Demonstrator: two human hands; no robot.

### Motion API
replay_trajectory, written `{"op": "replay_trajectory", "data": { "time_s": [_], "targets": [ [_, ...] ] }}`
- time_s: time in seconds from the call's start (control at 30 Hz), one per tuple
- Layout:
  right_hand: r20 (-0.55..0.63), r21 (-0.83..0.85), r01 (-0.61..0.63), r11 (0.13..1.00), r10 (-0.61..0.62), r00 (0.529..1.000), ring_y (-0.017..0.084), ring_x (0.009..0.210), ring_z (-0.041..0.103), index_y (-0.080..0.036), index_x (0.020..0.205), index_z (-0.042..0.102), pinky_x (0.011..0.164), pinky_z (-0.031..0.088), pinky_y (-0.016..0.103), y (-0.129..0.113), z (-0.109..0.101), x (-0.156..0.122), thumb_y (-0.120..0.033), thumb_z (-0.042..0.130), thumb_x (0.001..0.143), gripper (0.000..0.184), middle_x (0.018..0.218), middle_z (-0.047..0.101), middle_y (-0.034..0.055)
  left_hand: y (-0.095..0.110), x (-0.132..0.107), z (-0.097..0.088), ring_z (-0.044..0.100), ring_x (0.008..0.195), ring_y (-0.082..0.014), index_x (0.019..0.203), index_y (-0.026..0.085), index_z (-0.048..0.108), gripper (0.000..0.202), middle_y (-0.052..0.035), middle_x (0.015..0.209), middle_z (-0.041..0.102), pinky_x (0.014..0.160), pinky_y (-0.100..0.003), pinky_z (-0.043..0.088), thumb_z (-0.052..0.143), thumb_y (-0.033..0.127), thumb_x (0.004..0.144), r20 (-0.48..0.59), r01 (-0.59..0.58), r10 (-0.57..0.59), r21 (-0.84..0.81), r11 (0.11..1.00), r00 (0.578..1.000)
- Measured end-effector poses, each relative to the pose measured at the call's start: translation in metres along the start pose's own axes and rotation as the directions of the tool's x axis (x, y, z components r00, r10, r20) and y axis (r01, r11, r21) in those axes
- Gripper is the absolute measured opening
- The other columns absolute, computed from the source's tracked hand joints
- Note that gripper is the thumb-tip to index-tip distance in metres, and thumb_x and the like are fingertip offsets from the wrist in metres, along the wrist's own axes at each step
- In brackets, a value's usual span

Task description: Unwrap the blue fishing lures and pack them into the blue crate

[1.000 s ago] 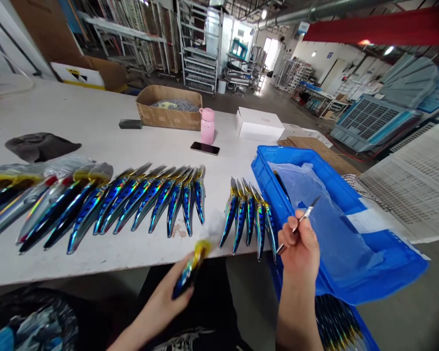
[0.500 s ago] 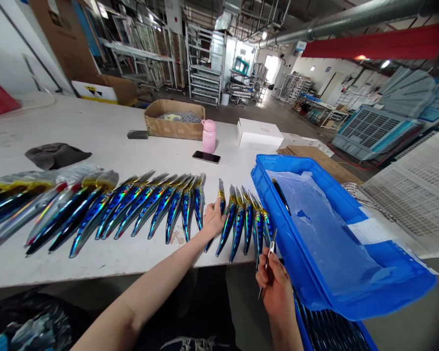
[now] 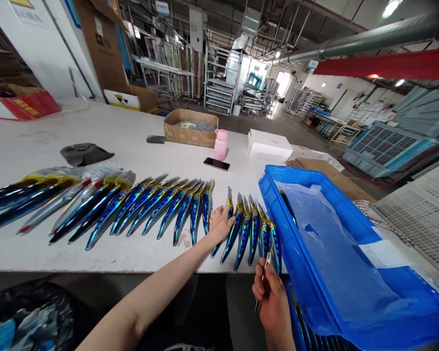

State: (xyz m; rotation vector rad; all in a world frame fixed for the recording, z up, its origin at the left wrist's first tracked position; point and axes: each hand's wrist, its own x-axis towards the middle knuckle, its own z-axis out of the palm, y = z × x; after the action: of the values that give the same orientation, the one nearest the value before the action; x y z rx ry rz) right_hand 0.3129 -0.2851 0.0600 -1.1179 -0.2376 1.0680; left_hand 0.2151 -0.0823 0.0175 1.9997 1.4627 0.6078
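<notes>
A row of shiny blue fishing lures (image 3: 183, 219) with yellow, plastic-wrapped ends lies along the front of the white table. Over one fishing lure (image 3: 229, 196) to the right of the middle, my left hand (image 3: 219, 225) is closed, its fingertips near the yellow end; the palm hides part of the body. My right hand (image 3: 274, 297) grips a slim metal craft knife (image 3: 269, 258) like a pen, blade pointing up. It is just off the table's front edge, beside the rightmost lures (image 3: 264, 236).
A blue crate (image 3: 272, 195) lined with translucent plastic stands at the right, above more lures. Farther back are a phone (image 3: 216, 164), a pink bottle (image 3: 221, 145), a cardboard box (image 3: 192, 135) and a white box (image 3: 269, 145). A black-bagged bin (image 3: 64, 297) sits lower left.
The view has swung left, so the table's contents appear farther right. My left hand stays at the same lure. The craft knife remains in my right hand, slightly lower against the lures.
</notes>
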Motion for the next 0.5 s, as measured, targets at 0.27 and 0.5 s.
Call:
{"op": "replay_trajectory", "data": {
  "time_s": [0.27,0.5],
  "targets": [
    [-0.018,-0.052,-0.007,0.999,0.006,1.000,0.004,0.045,0.038,-0.020,0.088,0.075,0.041,0.026,0.018,0.009,0.000,-0.006,-0.044,0.084,0.063,0.035,0.072,0.067,0.0018,-0.033,0.000,-0.014,0.029,0.135,-0.0390,0.148,0.015,0.035,0.064,-0.0228,0.145,0.032,0.109,-0.057,0.028,0.050,0.019,0.086,-0.240,-0.063,0.092,0.124,0.990,0.967],
    [0.018,-0.075,-0.029,0.997,0.030,0.999,0.004,0.047,0.043,-0.018,0.090,0.076,0.042,0.028,0.017,0.022,0.016,-0.017,-0.045,0.084,0.065,0.038,0.075,0.069,0.0035,-0.036,0.024,0.004,0.021,0.141,-0.0375,0.148,0.019,0.034,0.069,-0.0196,0.153,0.023,0.109,-0.052,0.034,0.053,0.012,0.083,-0.221,-0.069,0.075,0.036,0.997,0.972]
  ]
}}
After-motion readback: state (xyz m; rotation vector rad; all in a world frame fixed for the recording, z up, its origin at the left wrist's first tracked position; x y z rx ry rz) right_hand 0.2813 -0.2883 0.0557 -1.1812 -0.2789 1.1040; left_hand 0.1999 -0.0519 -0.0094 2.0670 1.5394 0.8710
